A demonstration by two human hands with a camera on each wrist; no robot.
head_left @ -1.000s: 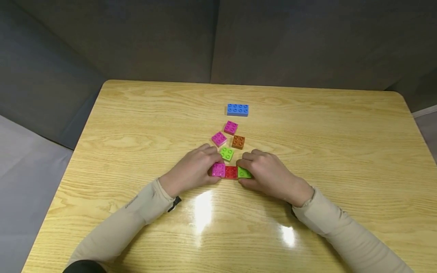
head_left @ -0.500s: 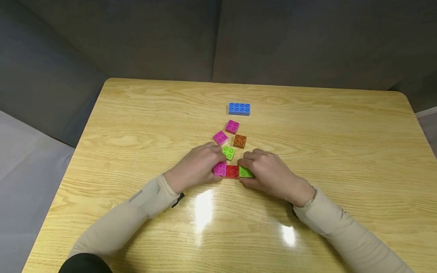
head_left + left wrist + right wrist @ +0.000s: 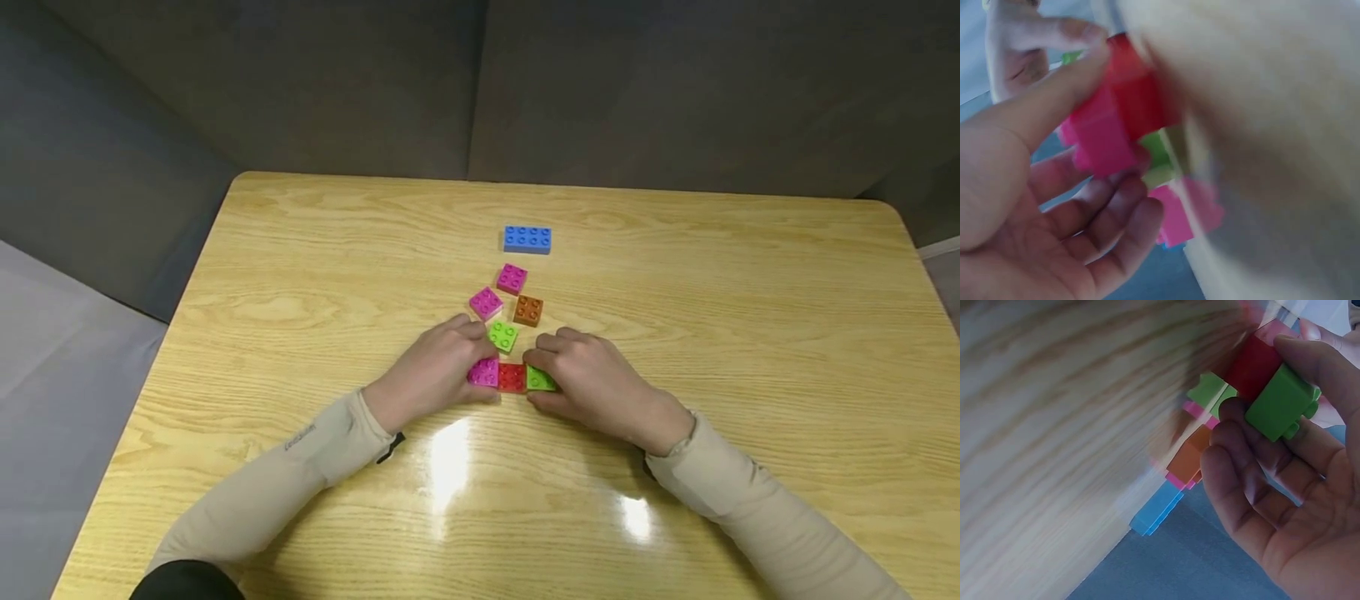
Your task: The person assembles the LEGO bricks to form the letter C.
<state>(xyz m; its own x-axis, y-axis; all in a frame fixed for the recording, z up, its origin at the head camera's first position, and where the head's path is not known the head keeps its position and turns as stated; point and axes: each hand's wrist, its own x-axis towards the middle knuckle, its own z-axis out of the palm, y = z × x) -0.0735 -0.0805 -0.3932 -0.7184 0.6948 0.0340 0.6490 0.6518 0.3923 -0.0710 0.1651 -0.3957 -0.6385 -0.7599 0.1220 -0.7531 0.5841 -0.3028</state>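
Both hands are at a small row of toy building bricks on the table. My left hand point(image 3: 435, 367) pinches a pink brick point(image 3: 1107, 140) between thumb and fingers at the row's left end. At the right end, my right hand point(image 3: 588, 375) pinches a green brick point(image 3: 1282, 403) the same way. Between them shows a red brick point(image 3: 512, 377); in the wrist views it lies on the table side, with the pink and green bricks on its outer parts. A lime green brick point(image 3: 504, 337) lies just behind the row, near the left fingertips.
Beyond the hands lie a pink brick point(image 3: 486, 303), a magenta brick point(image 3: 512, 279) and an orange-brown brick point(image 3: 528, 310). Farther back is a longer blue brick point(image 3: 528, 240). The wooden table point(image 3: 712, 292) is bordered by grey partitions point(image 3: 637, 92) at the back and left.
The left thumb has slid slightly right along the front of the row. Both hands keep hold of their bricks, and the head view has shifted a little.
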